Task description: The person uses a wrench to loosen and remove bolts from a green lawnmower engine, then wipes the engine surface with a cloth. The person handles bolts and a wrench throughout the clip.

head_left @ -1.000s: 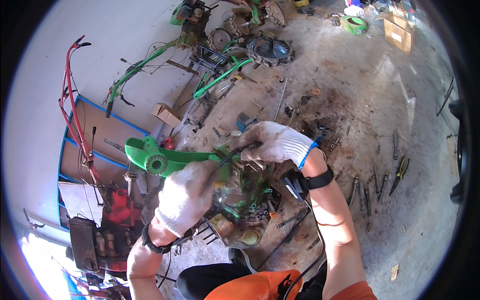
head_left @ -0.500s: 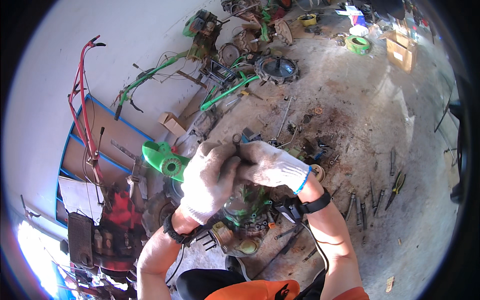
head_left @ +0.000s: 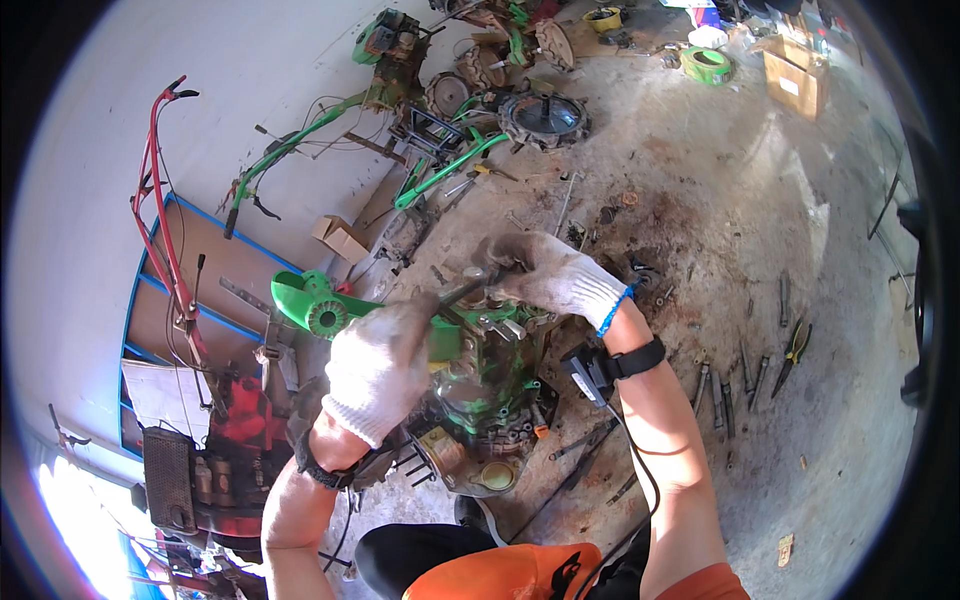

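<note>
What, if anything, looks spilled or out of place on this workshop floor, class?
A dark stain spreads over the paler concrete floor beyond the gloved right hand; it looks like a spill, though of what I cannot tell.

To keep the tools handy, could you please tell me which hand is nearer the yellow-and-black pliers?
Right. In the picture, the right hand is up and left of the pliers; the left hand is much farther left.

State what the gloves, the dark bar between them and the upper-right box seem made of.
Gloves: likely knitted cotton, matte, with ribbed cuffs. Dark bar: probably metal, judging by its dull sheen. Box: likely cardboard, matte brown, with flaps.
</note>
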Tool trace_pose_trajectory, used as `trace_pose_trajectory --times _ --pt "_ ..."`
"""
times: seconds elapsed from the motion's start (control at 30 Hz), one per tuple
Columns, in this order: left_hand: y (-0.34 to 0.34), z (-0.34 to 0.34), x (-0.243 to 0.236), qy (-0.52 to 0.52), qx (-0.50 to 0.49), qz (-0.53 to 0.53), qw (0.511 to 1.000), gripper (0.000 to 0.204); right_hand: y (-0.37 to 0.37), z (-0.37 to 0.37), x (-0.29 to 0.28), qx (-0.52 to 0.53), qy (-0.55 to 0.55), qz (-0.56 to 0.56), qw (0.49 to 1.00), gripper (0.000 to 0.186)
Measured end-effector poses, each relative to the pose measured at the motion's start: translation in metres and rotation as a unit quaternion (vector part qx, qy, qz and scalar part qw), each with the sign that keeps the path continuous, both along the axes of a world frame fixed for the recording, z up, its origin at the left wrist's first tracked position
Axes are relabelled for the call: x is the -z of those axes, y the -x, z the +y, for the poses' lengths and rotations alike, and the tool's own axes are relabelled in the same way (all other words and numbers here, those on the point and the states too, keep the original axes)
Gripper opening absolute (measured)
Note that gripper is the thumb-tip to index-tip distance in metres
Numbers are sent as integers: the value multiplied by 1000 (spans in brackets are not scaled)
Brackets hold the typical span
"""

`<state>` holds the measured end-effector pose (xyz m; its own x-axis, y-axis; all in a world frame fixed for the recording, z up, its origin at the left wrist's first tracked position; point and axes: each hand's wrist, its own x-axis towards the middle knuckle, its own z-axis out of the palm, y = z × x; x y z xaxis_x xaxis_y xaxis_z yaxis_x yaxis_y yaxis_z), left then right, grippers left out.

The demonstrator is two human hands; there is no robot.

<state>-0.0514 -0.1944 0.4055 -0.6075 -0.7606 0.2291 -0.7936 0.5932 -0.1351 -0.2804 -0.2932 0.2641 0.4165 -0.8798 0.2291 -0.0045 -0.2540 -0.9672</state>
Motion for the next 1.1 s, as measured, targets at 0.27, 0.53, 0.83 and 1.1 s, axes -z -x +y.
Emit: trace_pose_trajectory --times 0.27,0.53,0.83,1.1 --pt "0 -2 20 59 15 -256 965 40 -14 -8 43 -37 41 98 994 37" --pt "-11 -7 13 14 60 -241 969 42 -22 -13 41 -40 35 172 984 30" --pt "0 10 14 7 -4 -333 943 47 -23 -16 37 -77 4 170 982 28" --pt "9 -1 19 -41 -38 -262 963 38 -22 -10 53 -79 -2 76 994 32"
